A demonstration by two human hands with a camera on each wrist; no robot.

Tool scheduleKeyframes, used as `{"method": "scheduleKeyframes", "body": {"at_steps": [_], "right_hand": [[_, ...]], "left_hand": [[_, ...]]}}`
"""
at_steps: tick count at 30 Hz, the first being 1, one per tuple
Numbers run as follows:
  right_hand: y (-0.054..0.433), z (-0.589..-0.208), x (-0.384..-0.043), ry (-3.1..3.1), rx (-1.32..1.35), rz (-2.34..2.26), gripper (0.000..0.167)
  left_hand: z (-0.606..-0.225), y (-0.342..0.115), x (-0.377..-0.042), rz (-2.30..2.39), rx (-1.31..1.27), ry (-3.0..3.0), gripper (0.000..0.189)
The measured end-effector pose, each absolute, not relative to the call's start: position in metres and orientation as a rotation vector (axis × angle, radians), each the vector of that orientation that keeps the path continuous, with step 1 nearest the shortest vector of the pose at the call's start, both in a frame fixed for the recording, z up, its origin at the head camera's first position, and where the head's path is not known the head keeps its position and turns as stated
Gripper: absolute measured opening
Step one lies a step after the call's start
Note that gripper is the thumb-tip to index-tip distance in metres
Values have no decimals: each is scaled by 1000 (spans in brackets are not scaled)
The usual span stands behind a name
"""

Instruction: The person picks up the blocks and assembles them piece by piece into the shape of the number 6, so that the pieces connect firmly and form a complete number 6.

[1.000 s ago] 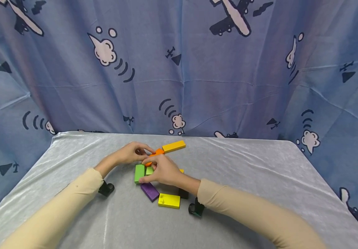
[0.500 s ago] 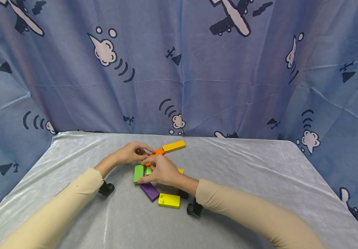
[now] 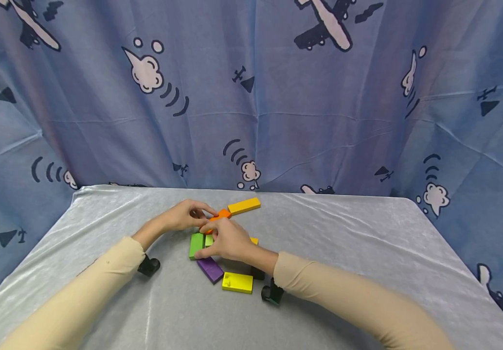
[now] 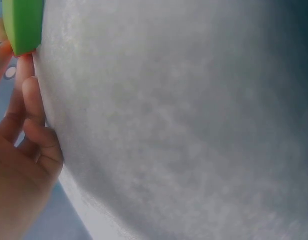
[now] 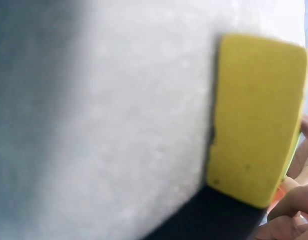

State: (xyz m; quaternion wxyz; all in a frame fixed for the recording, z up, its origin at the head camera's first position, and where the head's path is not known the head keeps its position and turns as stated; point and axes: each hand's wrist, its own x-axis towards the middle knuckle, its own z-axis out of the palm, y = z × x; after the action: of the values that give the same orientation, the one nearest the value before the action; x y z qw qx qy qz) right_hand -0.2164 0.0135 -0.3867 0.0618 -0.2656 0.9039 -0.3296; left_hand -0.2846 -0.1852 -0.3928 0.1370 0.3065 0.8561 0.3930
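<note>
In the head view, my right hand (image 3: pixel 229 240) holds a green block (image 3: pixel 196 246) by its two ends, the thumb at the near end. My left hand (image 3: pixel 186 215) pinches an orange block (image 3: pixel 223 214) between thumb and index finger; much of that block is hidden by the hands. A lighter green block (image 3: pixel 209 240) lies between the held green block and my right palm. Just in front sits a purple block (image 3: pixel 210 269). The left wrist view shows green block (image 4: pixel 24 25) with fingertips below it and a thin orange edge.
Beyond the hands, an amber block (image 3: pixel 244 206) meets the orange one. A yellow block (image 3: pixel 237 282) lies nearest me, beside a dark block (image 3: pixel 258 273) partly under my right wrist. Another yellow block (image 3: pixel 255 240) peeks out behind that hand. A grey cloth (image 3: pixel 343 243) covers the table.
The held green block and my right hand moved slightly left, then the block came slightly back right and toward me. My left hand and the other blocks look still.
</note>
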Motion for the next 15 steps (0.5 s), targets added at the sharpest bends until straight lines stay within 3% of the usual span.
{"method": "scheduleKeyframes", "body": {"at_steps": [15], "right_hand": [[12,-386,-217,2721,-832,-1007,54]], "left_hand": [[-394,-187,-285,1153,908,2466,33]]}}
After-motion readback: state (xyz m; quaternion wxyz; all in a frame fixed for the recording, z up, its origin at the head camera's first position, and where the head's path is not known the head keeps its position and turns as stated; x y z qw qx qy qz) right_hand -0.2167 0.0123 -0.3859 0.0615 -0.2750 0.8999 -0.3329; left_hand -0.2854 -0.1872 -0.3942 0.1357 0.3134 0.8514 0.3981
